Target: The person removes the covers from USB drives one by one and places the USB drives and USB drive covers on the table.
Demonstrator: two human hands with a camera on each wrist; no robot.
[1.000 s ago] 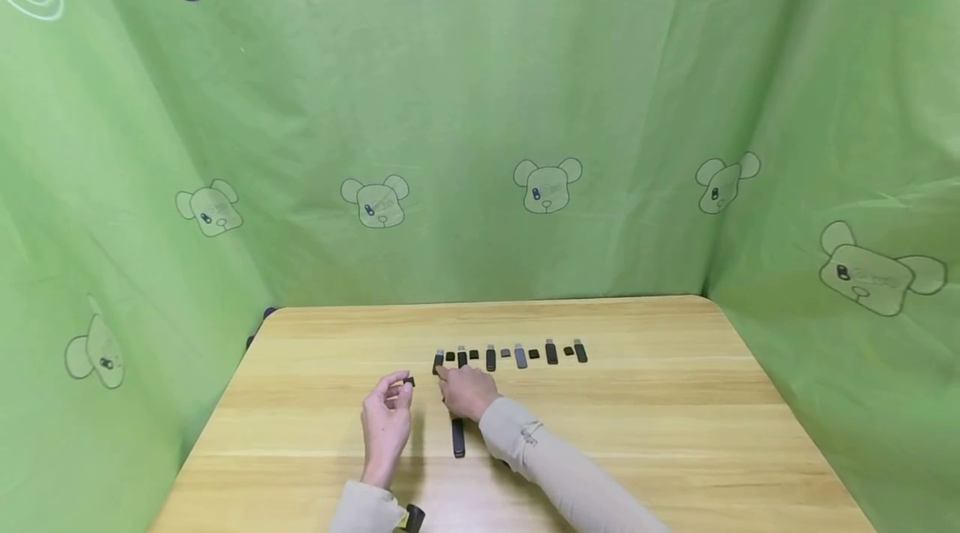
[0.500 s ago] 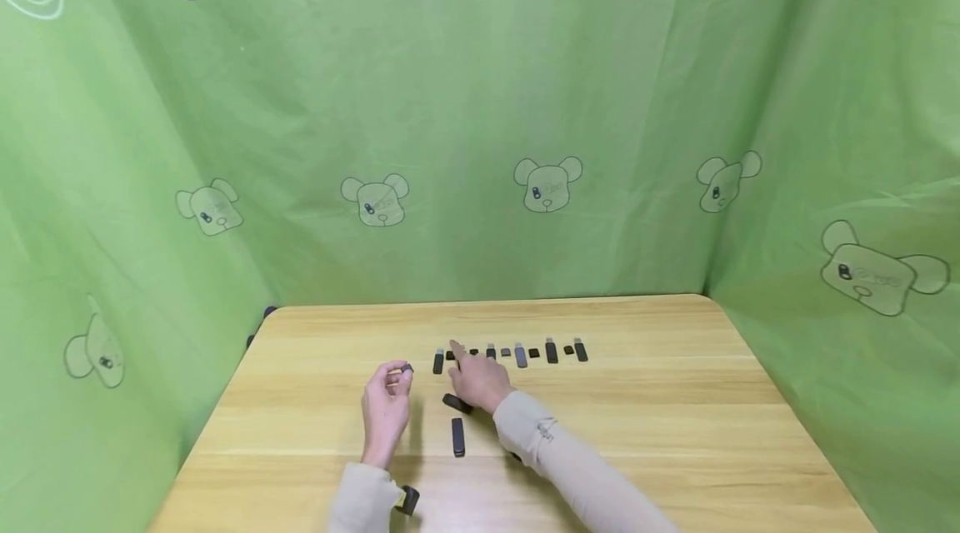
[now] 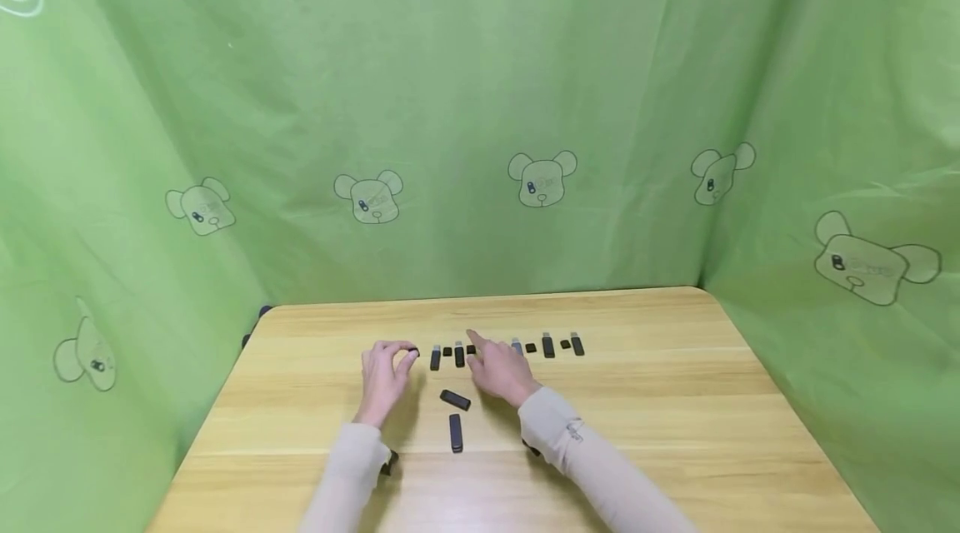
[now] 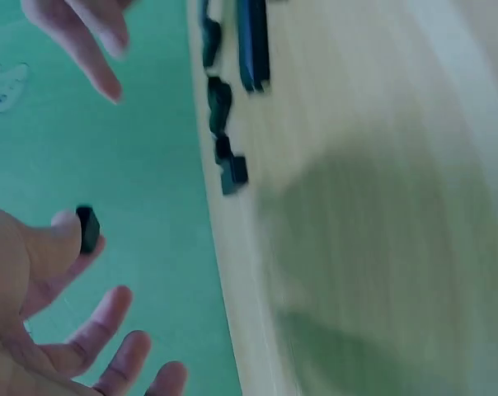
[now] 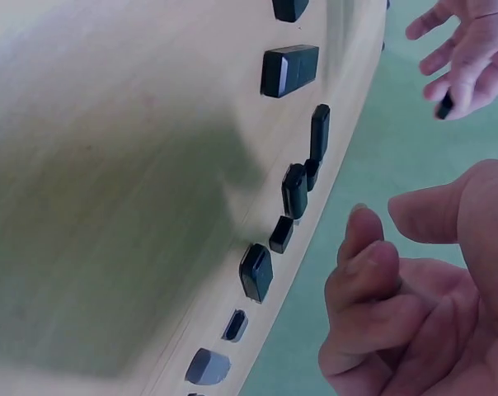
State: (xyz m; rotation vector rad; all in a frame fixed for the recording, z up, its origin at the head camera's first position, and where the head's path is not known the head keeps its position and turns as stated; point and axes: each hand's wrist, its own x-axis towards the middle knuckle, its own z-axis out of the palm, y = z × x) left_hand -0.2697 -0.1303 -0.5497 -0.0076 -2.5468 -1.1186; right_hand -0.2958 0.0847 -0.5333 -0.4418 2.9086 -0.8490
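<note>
My left hand (image 3: 382, 379) pinches a small black USB stick cap (image 4: 88, 229) between thumb and fingertip, left of a row of uncapped USB sticks. The leftmost black USB stick (image 3: 435, 358) lies just right of that hand. My right hand (image 3: 502, 371) is over the middle of the row with its index finger extended and nothing held. It hides part of the row in the head view. The right wrist view shows a black stick (image 5: 256, 274) and a grey stick (image 5: 208, 367) there. Small caps (image 3: 531, 347) lie between the sticks.
Nearer the front, a black stick (image 3: 455, 400) lies slanted, and a longer dark one (image 3: 456, 433) points towards me. Two more black sticks (image 3: 548, 346) lie at the row's right end. A green patterned curtain (image 3: 450, 250) surrounds the wooden table (image 3: 675, 433).
My left hand has moved forward with the cap, level with the row. My right hand has shifted right along the row, uncovering the slanted stick and the two leftmost sticks.
</note>
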